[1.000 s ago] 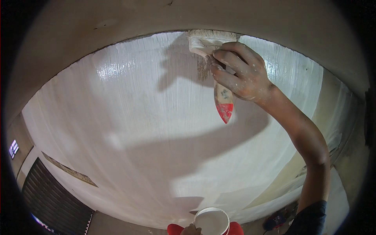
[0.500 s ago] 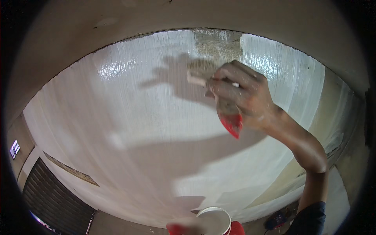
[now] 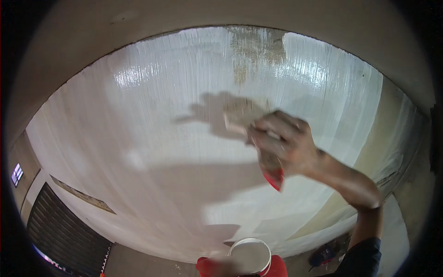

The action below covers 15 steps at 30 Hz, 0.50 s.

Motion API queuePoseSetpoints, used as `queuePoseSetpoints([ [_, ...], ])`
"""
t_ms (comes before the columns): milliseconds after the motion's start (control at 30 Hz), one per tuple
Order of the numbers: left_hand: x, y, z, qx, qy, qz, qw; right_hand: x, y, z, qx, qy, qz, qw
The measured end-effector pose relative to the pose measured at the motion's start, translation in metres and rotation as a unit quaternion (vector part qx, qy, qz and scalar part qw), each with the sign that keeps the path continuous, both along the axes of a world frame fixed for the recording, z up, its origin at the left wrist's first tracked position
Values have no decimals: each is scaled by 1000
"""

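Note:
My right hand (image 3: 288, 141) is closed around a wide paintbrush (image 3: 242, 115), its fingers smeared by motion. The brush's pale head points up and left, and the red end of its handle sticks out below my palm. Behind it stretches a wall (image 3: 175, 143) with wet, streaky white paint. A bare brownish patch (image 3: 256, 46) shows at the wall's top edge, above the brush. Whether the bristles touch the wall cannot be made out. My left hand does not show.
A white bucket (image 3: 251, 256) of pale liquid stands low in the middle, with red shapes (image 3: 278, 267) beside it. Ceiling (image 3: 184, 14) meets the wall above. A dark slatted shutter (image 3: 64, 231) is at lower left, and dark objects (image 3: 322, 256) lie at lower right.
My right hand and the brush have moved down the wall. The bare patch at the top is now partly streaked with white, and more of it shows below the edge.

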<state>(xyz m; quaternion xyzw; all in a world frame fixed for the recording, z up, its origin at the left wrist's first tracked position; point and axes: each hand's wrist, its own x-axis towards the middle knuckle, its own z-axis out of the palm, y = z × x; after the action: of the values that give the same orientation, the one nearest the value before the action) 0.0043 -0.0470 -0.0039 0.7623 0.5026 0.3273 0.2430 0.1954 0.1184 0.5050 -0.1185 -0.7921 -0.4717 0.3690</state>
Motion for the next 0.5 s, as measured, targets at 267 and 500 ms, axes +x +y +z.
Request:
queuePoseSetpoints([
  [267,-4,21,18,-222,169,-16,960,46,-59,-142,-594,198,183,758],
  [500,2,26,63,-300,59,81,949,67,-108,-286,-799,343,118,480],
])
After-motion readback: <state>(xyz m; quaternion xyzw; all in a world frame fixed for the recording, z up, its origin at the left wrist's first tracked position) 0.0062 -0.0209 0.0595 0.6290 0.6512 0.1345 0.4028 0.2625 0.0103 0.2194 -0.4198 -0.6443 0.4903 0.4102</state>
